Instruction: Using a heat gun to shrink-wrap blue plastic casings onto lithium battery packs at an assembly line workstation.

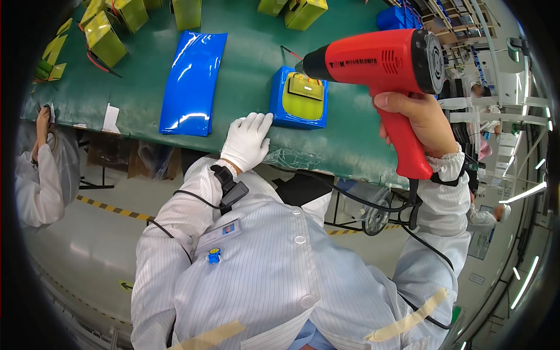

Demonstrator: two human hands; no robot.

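A red heat gun (373,55) with a black nozzle is gripped by its handle in my bare right hand (417,114). Its nozzle points left, over the top far edge of a battery pack (304,99). That pack has a yellow-green face framed by blue wrap, and a dark wire leaves its far side. My left hand (248,140), in a white glove, rests at the table's near edge with its fingers stretched toward the pack's left side. Whether its fingertips touch the pack I cannot tell. Flat blue wrap sleeves (193,84) lie stacked to the left.
Several yellow-green packs (105,41) with wires stand along the far side of the green table (245,64). Blue packs (399,17) sit at the far right. The heat gun's black cable (373,204) hangs below the edge. Another person (46,169) works at the left.
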